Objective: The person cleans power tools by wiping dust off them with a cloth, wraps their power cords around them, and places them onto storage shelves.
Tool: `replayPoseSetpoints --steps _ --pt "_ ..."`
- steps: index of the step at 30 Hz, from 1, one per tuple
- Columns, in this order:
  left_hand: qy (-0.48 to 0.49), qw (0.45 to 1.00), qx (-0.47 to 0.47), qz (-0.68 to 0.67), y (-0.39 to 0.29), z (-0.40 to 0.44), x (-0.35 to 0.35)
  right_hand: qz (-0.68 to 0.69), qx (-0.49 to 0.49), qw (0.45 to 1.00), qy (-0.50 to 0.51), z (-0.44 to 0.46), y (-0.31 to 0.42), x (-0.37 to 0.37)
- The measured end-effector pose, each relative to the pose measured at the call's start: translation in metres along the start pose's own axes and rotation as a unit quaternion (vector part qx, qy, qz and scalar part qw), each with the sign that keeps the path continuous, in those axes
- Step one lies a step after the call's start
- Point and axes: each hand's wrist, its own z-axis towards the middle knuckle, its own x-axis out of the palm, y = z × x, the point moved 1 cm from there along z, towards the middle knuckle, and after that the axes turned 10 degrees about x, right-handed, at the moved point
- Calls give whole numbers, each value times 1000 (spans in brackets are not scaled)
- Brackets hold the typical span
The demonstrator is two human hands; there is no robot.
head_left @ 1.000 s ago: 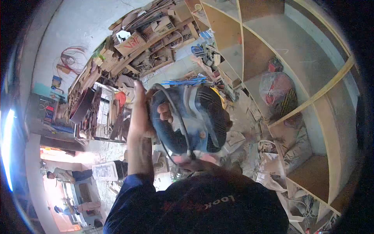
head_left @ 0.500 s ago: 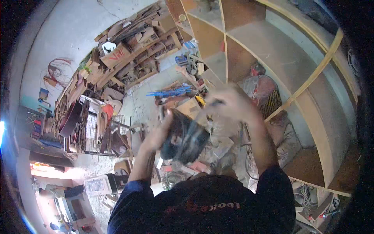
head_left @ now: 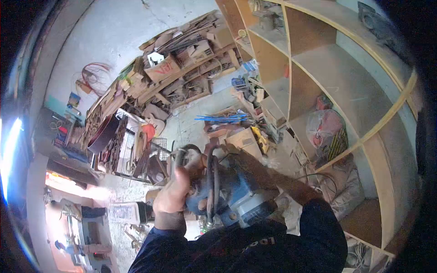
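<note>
A blue power tool (head_left: pixel 239 186) with a grey end is held close to my chest; its exact kind is hard to make out. My left hand (head_left: pixel 172 193) is closed around its left side, thumb up beside a dark handle-like part. Shaded and partly hidden, my right hand (head_left: pixel 243 164) reaches over the far side of the tool, its fingers curled there. A dark cord (head_left: pixel 210 186) runs in a doubled length down the front of the tool, between the two hands.
Wooden shelving (head_left: pixel 314 68) curves along the right, with a plastic-wrapped bundle (head_left: pixel 325 127) in one compartment. Ahead lie blue rods (head_left: pixel 223 118) and a cardboard box (head_left: pixel 246 142). Scrap wood (head_left: pixel 186 50) is stacked along the wall. A person (head_left: pixel 68 211) is at the far lower left.
My right hand has come down from the upper right onto the tool. The tool has turned, showing its blue body and grey end. My view has shifted left.
</note>
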Motion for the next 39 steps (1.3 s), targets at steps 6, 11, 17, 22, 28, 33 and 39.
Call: replayPoseSetpoints --steps 6,11,17,22,28,33,39 --pt "-69 937 -162 -302 -83 55 36 -1 68 983 173 -73 13 65" --pt "-43 947 -186 -259 -50 74 53 0 157 946 284 -153 69 18" --pt "66 982 -159 -79 -5 78 69 -63 164 982 75 -237 111 -113" --pt "97 975 -190 -61 18 68 57 -130 -17 957 -259 -187 168 -199" --pt "125 966 -224 31 -41 42 43 -125 -215 931 -266 27 110 -183" --pt "63 992 -95 -51 -46 24 32 -138 -131 974 -125 44 29 -99" --pt "-29 980 -128 -152 -59 22 19 -58 -9 998 22 -16 -2 5"
